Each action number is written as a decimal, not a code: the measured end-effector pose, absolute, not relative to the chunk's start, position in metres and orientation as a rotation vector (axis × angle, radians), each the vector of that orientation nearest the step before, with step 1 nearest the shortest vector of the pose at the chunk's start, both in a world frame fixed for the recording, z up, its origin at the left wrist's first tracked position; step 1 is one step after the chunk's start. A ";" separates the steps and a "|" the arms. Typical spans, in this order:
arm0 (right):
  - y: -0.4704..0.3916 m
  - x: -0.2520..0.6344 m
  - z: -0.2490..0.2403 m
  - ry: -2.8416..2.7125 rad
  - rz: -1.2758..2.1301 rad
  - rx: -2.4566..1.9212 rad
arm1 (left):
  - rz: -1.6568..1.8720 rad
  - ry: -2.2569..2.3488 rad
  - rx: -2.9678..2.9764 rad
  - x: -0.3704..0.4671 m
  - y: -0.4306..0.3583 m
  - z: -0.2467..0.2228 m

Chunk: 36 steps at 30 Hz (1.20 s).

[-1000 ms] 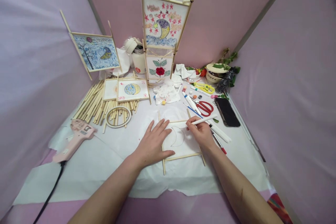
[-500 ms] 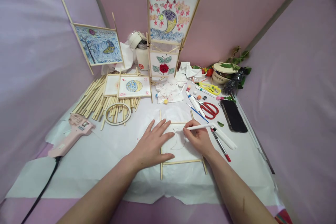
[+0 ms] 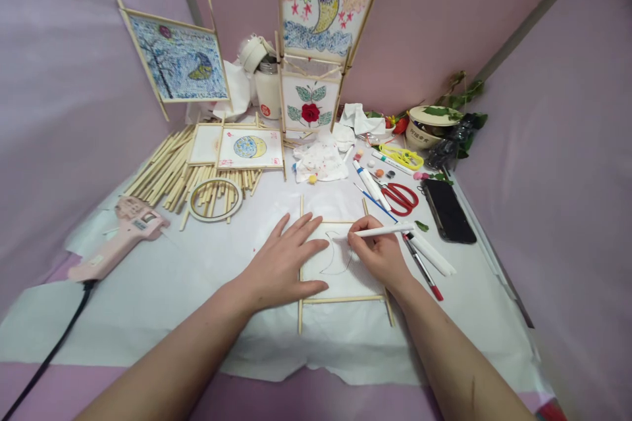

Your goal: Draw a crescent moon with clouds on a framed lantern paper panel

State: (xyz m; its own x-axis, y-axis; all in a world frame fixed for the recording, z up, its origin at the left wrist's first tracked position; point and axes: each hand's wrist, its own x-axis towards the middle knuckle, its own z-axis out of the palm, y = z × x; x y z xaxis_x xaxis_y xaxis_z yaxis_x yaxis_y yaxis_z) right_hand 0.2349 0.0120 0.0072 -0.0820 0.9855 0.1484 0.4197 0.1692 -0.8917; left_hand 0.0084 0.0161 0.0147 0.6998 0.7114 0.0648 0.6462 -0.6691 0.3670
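My left hand [image 3: 286,263] lies flat with fingers spread over the left side of a white sheet [image 3: 340,284] edged with thin wooden sticks. In my right hand [image 3: 378,250] is a white pen [image 3: 382,231], pinched between thumb and fingers, its tip near the sheet's upper middle. A thin dark outline of a crescent moon [image 3: 332,263] shows on the sheet between my hands. Part of the frame's left stick [image 3: 300,317] is covered by my left hand. Just right of my right hand lie a red-capped pen [image 3: 425,273] and a white marker [image 3: 434,255].
Left are a pink glue gun [image 3: 118,237], a tape roll [image 3: 215,199] and wooden sticks [image 3: 158,168]. A tall lantern [image 3: 316,33] with drawn panels stands at the back. Red-handled scissors [image 3: 401,198], a phone [image 3: 449,210] and a lidded bowl [image 3: 427,128] lie right.
The camera view has tilted slightly down, so the background sits higher in the picture. My left hand stays flat on the sheet; my right hand still holds the pen, slightly farther right.
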 end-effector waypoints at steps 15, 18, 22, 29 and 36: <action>0.011 0.235 0.005 -1.646 0.869 -1.384 | 0.287 1.078 2.626 0.010 0.016 0.015; 0.011 0.235 0.005 -1.649 0.855 -1.394 | 0.292 1.073 2.626 0.010 0.016 0.014; 0.012 0.235 0.004 -1.645 0.852 -1.384 | 0.302 1.071 2.634 0.010 0.016 0.013; 0.011 0.235 0.004 -1.653 0.851 -1.380 | 0.309 1.066 2.636 0.010 0.016 0.015; 0.010 0.234 0.008 -1.663 0.815 -1.399 | 0.308 1.100 2.632 0.011 0.016 0.013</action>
